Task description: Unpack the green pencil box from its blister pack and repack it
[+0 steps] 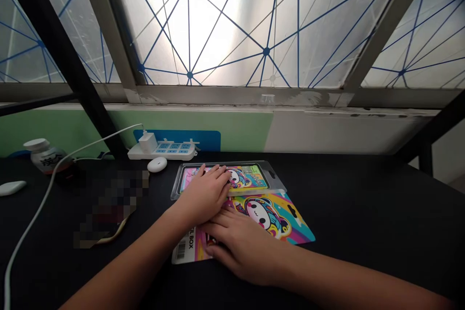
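A left hand (pixel 206 194), fingers outstretched, rests on the clear case (pixel 250 179) at the far edge of a printed card (pixel 267 214); the right hand (pixel 250 248), equally flat, gripping nothing, hides some card artwork.

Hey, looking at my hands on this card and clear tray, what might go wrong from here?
The card might crease if the right hand, lying on it, presses unevenly.
If the left hand pushes the tray toward the left, it may bump the round white case nearby.
The loose cable runs across the left side of the desk, so a wide sweep of the left arm could snag it.
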`<state>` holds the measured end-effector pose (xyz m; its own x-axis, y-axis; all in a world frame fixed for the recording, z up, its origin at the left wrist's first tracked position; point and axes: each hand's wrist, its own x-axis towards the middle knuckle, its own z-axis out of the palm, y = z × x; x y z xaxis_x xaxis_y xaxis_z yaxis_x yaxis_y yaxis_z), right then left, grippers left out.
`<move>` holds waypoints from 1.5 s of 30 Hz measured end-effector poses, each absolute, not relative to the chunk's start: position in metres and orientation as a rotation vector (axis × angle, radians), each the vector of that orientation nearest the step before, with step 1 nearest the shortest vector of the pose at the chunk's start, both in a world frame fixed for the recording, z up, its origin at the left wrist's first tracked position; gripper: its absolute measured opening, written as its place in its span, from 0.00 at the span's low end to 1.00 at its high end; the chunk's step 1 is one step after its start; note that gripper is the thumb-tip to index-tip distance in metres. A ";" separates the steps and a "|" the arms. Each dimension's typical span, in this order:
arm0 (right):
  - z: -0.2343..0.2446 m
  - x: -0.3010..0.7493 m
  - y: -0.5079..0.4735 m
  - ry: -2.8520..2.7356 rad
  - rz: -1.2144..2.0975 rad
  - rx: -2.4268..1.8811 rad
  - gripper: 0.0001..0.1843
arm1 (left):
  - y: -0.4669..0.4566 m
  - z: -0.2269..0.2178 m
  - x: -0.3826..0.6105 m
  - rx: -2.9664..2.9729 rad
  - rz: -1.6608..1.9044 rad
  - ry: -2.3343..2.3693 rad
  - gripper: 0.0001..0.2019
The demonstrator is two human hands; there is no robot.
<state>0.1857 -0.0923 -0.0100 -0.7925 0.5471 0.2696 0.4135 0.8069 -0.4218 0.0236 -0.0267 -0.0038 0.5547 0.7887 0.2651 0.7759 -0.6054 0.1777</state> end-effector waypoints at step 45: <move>0.015 0.260 -0.028 -2.307 -0.265 -1.181 0.20 | -0.008 0.028 -0.037 2.661 0.630 1.488 0.32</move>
